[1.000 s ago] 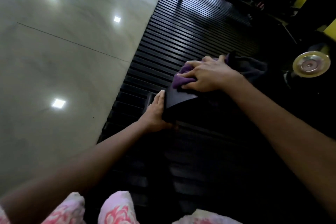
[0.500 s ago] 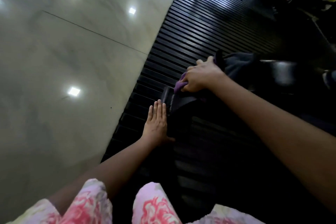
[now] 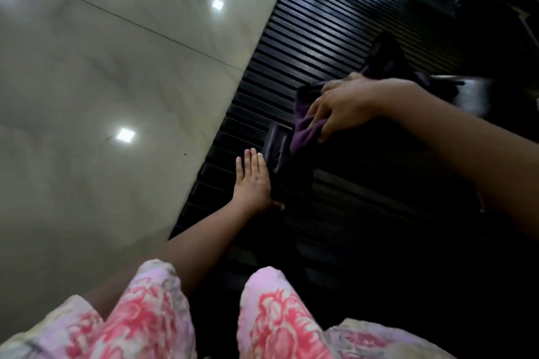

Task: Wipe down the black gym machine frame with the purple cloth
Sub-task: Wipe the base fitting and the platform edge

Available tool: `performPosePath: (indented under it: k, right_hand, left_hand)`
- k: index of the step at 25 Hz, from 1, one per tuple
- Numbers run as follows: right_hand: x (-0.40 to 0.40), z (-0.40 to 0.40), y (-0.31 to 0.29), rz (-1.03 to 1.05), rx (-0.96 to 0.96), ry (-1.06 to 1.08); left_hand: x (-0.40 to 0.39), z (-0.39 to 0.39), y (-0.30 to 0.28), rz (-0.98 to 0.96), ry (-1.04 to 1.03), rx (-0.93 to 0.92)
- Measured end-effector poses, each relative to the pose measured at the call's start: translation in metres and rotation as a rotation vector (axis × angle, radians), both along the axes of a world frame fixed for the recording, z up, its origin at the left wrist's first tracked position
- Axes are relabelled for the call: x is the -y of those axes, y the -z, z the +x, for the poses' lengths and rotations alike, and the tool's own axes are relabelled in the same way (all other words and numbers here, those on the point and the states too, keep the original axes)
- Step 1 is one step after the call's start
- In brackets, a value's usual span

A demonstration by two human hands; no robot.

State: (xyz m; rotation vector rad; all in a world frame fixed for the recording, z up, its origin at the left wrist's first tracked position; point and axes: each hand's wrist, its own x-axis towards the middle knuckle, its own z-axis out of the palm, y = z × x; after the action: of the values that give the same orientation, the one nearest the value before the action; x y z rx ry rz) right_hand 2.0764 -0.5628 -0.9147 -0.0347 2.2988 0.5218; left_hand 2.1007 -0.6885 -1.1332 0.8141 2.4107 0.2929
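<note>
While the left hand lies flat against the black machine frame, the right hand's grip clamps the purple cloth onto it.

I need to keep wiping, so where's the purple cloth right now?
In the head view, right of centre, the purple cloth is under the right hand, pressed on the end of the black frame, just beyond the flat left hand.
</note>
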Motion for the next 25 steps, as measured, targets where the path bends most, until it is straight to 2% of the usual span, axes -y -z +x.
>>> performPosePath:
  k: [3,5,7,12,13,17,20,22,25]
  right_hand:
    - [0.007,0.0,0.031,0.231,-0.157,-0.034]
    - [0.03,-0.013,0.07,0.342,-0.153,-0.058]
    - [0.044,-0.027,0.098,0.365,-0.079,-0.054]
    - [0.052,-0.017,0.118,0.352,0.064,-0.416]
    - [0.052,-0.014,0.115,0.32,0.081,-0.434]
    - [0.046,-0.022,0.096,0.185,0.132,-0.282]
    - [0.045,-0.03,0.1,0.204,-0.016,-0.122]
    - [0.048,-0.027,0.107,0.199,-0.037,-0.145]
    - [0.052,-0.013,0.103,0.169,0.091,-0.292]
  left_hand:
    - [0.002,-0.002,0.002,-0.002,0.014,0.013]
    - [0.004,-0.002,0.004,0.016,-0.003,0.022]
    - [0.006,-0.003,0.004,0.01,-0.008,0.03]
    - [0.007,-0.004,0.005,0.002,-0.011,0.036]
    - [0.007,-0.004,0.006,0.008,-0.01,0.039]
    - [0.008,-0.005,0.006,0.004,0.005,0.04]
    - [0.007,-0.005,0.005,-0.014,0.002,0.051]
    - [0.008,-0.006,0.005,-0.026,0.009,0.052]
    - [0.01,-0.007,0.004,-0.044,0.029,0.034]
